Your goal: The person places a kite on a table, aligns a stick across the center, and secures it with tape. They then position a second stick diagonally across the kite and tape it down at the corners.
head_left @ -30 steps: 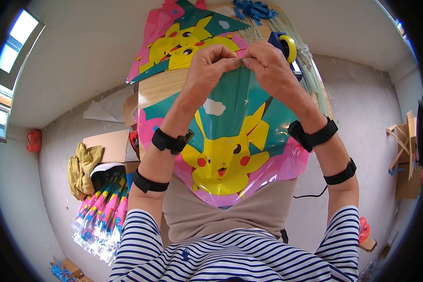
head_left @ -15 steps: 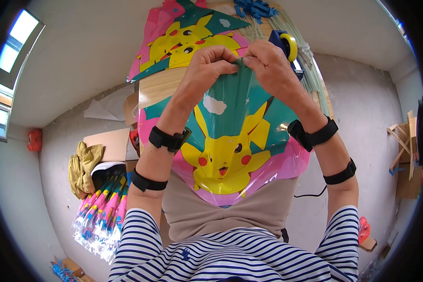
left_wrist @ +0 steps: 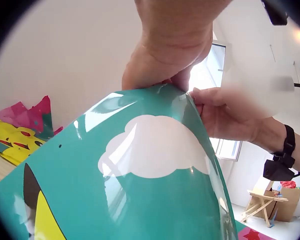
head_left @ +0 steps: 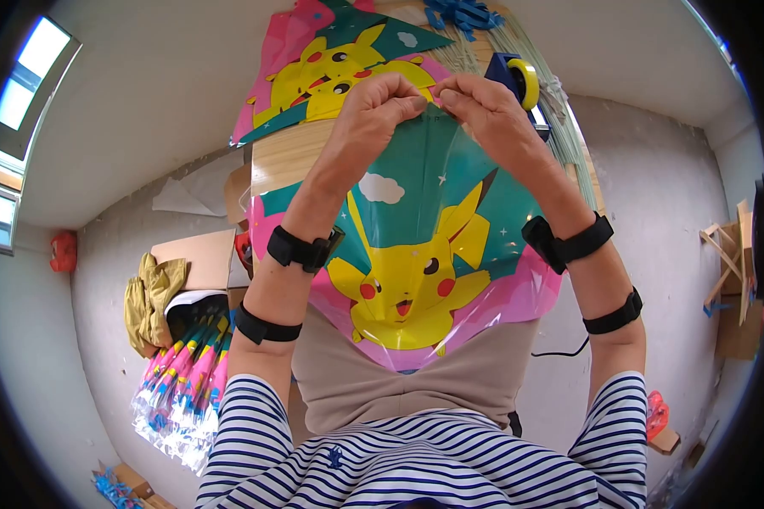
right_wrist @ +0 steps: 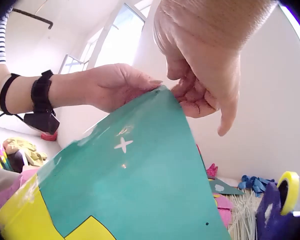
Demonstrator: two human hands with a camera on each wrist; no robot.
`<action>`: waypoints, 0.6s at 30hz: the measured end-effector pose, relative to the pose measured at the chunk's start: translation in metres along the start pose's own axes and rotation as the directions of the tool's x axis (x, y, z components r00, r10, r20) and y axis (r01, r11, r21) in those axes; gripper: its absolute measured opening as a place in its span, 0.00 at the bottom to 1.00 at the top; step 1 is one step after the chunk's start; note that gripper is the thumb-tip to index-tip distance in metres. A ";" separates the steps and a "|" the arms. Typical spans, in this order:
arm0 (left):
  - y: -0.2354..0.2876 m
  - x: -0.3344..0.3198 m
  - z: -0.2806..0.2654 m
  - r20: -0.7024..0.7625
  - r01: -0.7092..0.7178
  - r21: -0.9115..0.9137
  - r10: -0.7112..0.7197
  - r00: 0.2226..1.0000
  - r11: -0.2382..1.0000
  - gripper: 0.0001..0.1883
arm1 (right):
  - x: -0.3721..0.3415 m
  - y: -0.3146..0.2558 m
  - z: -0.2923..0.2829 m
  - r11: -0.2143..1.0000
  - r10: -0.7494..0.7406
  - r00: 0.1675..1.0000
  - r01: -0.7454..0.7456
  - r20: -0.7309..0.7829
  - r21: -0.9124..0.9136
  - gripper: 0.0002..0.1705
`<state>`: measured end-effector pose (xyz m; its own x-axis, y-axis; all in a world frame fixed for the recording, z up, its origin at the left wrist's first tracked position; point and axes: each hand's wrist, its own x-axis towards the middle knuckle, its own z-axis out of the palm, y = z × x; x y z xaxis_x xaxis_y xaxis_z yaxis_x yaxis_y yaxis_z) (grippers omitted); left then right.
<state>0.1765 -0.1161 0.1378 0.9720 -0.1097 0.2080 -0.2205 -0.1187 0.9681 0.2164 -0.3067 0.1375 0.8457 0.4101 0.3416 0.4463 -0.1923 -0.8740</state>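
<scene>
A glossy printed plastic sheet (head_left: 403,293) with a yellow cartoon character on green and pink spreads from the table edge over the person's lap, its green top raised to a narrow tip. The left hand (head_left: 373,114) pinches that tip between thumb and fingers. Close beside it, the right hand (head_left: 488,114) has its fingers curled at the tip's other edge. In the left wrist view the sheet's white cloud (left_wrist: 152,145) lies under the left hand (left_wrist: 170,45). The right wrist view shows the right hand (right_wrist: 202,65) with curled fingertips right at the sheet's edge.
More printed sheets (head_left: 314,76) lie at the far end of the wooden table (head_left: 284,161). Right of them are thin pale rods (head_left: 560,127), a tape dispenser (head_left: 522,81) with yellow tape and blue strips (head_left: 463,15). Left, a carton (head_left: 195,259) stands near colourful wrapped bundles (head_left: 182,390).
The hands, together at the tip one second ago, have drawn slightly apart. The sheet's green upper part has spread wider, and its cloud has shifted a little left.
</scene>
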 end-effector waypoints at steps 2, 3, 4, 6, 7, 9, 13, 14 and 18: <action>0.000 0.000 0.000 -0.002 -0.001 -0.004 0.001 1.000 1.000 0.07 | 0.000 0.001 0.001 1.000 -0.009 1.000 0.009 0.009 0.026 0.10; 0.000 0.000 0.000 -0.001 0.000 -0.007 0.000 1.000 1.000 0.07 | 0.000 -0.005 0.000 1.000 -0.020 0.999 0.020 0.033 -0.001 0.10; 0.000 0.000 0.000 0.000 0.004 0.004 -0.004 1.000 1.000 0.07 | -0.001 -0.009 0.000 0.999 -0.030 0.998 0.032 0.057 -0.027 0.10; -0.001 0.001 -0.001 0.003 0.013 0.028 -0.013 1.000 1.000 0.07 | 0.001 -0.007 0.000 0.996 -0.026 0.996 0.032 0.080 -0.083 0.10; 0.001 0.000 -0.001 0.000 -0.006 0.018 0.006 1.000 1.000 0.07 | 0.002 -0.006 0.000 0.993 -0.024 0.996 0.034 0.091 -0.111 0.10; 0.005 -0.005 0.002 -0.005 -0.039 -0.005 0.039 0.999 0.999 0.07 | 0.000 -0.014 0.001 0.981 -0.041 0.997 0.054 0.070 -0.188 0.10; 0.003 -0.004 -0.005 0.028 -0.010 0.031 0.009 1.000 0.999 0.10 | -0.001 -0.013 0.005 0.969 -0.031 0.999 0.037 0.025 -0.245 0.11; 0.003 -0.005 -0.005 0.039 -0.010 0.024 0.009 0.999 1.000 0.09 | -0.001 -0.015 0.005 0.962 -0.037 0.999 0.044 0.031 -0.268 0.10; 0.010 -0.007 -0.003 0.065 -0.010 0.024 0.008 0.998 1.000 0.08 | 0.000 -0.015 0.006 0.941 -0.078 0.997 0.079 0.018 -0.329 0.10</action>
<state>0.1672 -0.1138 0.1466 0.9629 -0.1741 0.2064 -0.2318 -0.1415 0.9624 0.2077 -0.2984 0.1481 0.8030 0.4399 0.4021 0.5833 -0.4415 -0.6818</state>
